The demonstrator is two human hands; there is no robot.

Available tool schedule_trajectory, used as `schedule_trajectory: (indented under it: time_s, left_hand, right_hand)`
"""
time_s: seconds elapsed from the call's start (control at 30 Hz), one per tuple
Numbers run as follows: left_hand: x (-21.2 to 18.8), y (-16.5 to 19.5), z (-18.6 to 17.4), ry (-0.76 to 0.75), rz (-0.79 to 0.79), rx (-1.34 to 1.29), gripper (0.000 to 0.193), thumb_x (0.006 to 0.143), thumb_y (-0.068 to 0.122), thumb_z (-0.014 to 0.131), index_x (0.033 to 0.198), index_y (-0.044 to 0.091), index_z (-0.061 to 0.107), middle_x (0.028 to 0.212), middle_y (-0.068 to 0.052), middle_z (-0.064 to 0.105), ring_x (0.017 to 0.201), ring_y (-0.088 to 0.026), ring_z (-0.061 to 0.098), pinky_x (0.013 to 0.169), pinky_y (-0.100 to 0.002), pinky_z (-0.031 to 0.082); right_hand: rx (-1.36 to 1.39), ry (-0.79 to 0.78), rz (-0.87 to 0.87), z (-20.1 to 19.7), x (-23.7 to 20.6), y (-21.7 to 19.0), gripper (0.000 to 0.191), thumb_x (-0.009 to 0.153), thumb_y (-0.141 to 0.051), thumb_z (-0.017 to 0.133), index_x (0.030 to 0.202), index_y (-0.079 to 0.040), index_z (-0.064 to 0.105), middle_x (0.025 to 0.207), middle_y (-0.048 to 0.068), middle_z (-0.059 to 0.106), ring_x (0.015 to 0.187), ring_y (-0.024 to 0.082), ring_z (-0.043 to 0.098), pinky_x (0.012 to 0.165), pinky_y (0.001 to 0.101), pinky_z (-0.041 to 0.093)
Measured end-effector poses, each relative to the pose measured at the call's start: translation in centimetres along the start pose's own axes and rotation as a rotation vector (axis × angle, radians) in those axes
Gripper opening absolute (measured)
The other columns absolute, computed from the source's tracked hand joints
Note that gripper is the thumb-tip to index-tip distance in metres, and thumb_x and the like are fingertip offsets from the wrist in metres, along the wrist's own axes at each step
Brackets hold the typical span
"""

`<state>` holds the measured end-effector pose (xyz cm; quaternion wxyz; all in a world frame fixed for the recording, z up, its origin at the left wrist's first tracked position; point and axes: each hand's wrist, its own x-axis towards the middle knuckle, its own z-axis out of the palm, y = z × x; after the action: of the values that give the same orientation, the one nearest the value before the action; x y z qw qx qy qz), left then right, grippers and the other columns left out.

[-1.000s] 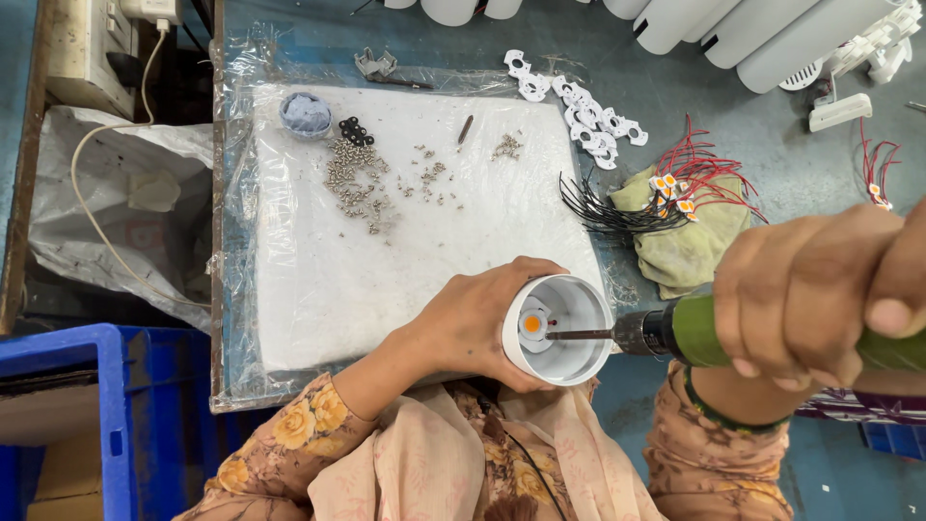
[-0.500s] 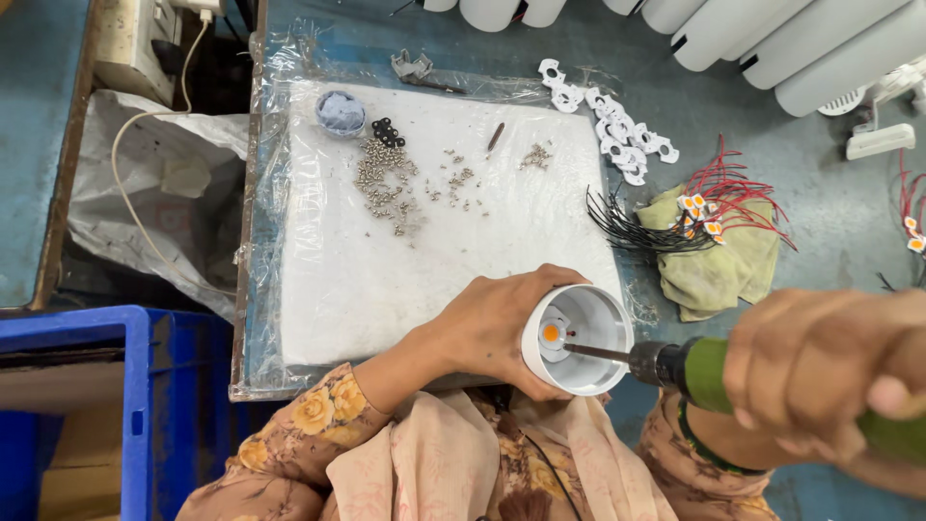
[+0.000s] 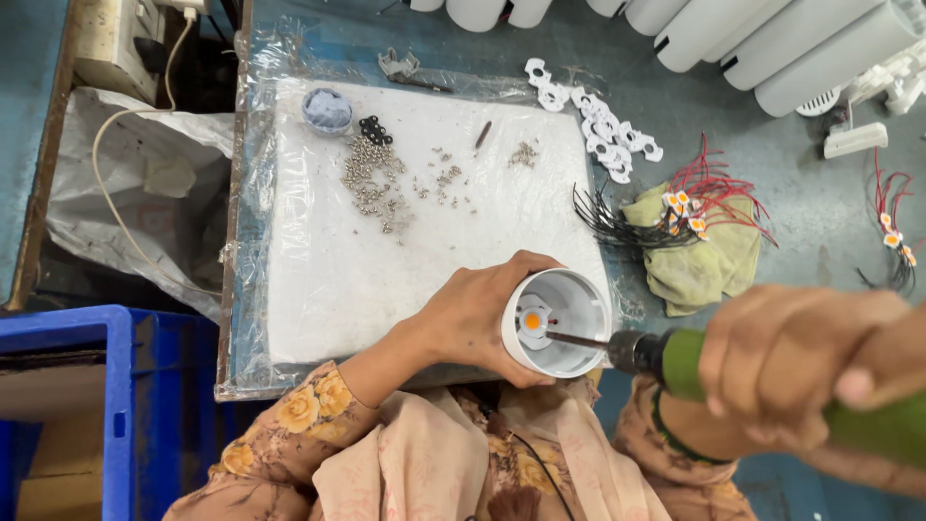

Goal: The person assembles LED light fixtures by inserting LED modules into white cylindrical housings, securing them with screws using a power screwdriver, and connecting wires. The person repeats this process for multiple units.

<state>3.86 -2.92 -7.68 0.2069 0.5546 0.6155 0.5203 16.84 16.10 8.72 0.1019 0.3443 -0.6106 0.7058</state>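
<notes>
My left hand (image 3: 477,318) grips a white cylindrical lamp housing (image 3: 569,294) at the near edge of a white foam work board (image 3: 318,280). Inside the housing sits a small orange LED chip on a white holder (image 3: 531,320). My right hand (image 3: 810,371) is wrapped around a green electric screwdriver (image 3: 694,362), large and blurred at the right. Its bit (image 3: 577,339) reaches into the housing next to the chip.
Small screws (image 3: 371,178), black washers (image 3: 374,128) and a round blue-grey dish (image 3: 327,109) lie on the board. White plastic holders (image 3: 603,130), wired LED chips on a green cloth (image 3: 699,241) and white housings (image 3: 772,43) lie beyond. A blue crate (image 3: 106,396) stands left.
The view has shifted a little, and the housing and screwdriver sit slightly further right in it. Both hands keep their grip with the bit inside the housing.
</notes>
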Motion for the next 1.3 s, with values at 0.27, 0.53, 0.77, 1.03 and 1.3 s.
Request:
schedule_trajectory:
  time_s: [0.27,0.53,0.77,1.03,1.3]
  left_hand:
    - [-1.2,1.3,0.6,0.015,0.061,0.037,0.103,0.058,0.055,0.09,0.142,0.012,0.047,0.122,-0.008,0.071,0.104,-0.029,0.074,0.086,-0.038,0.059]
    - [-1.4,2.1,1.2,-0.014,0.074,0.071,0.1,0.058,0.051,0.093,0.141,0.013,0.05,0.132,-0.005,0.067,0.108,-0.027,0.073,0.088,-0.037,0.059]
    - [-0.7,1.2,0.6,0.0,0.009,0.009,0.103,0.055,0.048,0.095,0.14,0.012,0.051,0.133,-0.008,0.067,0.113,-0.028,0.073,0.095,-0.036,0.059]
    - [1.6,0.4,-0.4,-0.009,-0.141,-0.051,0.111,0.048,0.048,0.095,0.14,0.01,0.046,0.118,-0.009,0.076,0.112,-0.025,0.076,0.096,-0.036,0.059]
    - [1.6,0.3,-0.6,-0.016,-0.131,-0.055,0.113,0.05,0.049,0.096,0.142,0.009,0.044,0.121,-0.01,0.075,0.114,-0.026,0.075,0.097,-0.036,0.058]
  right_hand:
    - [0.03,0.189,0.086,1.3,-1.7,-2.3,0.04,0.103,-0.04,0.056,0.11,-0.001,0.055,0.078,0.011,0.063,0.066,0.02,0.063,0.063,0.0399,0.058]
    - [-0.29,0.045,0.002,-13.1,-5.0,-6.7,0.028,0.097,-0.036,0.064,0.086,-0.011,0.063,0.081,0.008,0.064,0.063,0.018,0.061,0.06,0.0305,0.057]
    - [-0.261,0.65,-0.105,-14.9,-1.0,2.4,0.04,0.111,-0.044,0.066,0.107,-0.006,0.057,0.094,0.01,0.061,0.073,0.02,0.059,0.066,0.0347,0.052]
    - [-0.321,0.628,-0.04,-11.0,8.2,11.0,0.028,0.098,-0.025,0.075,0.102,0.001,0.064,0.082,0.008,0.066,0.066,0.017,0.067,0.063,0.0328,0.058]
    - [-0.395,0.622,0.003,-10.5,9.1,11.4,0.051,0.099,-0.031,0.076,0.13,0.005,0.056,0.091,0.009,0.071,0.084,0.017,0.073,0.08,0.0303,0.06]
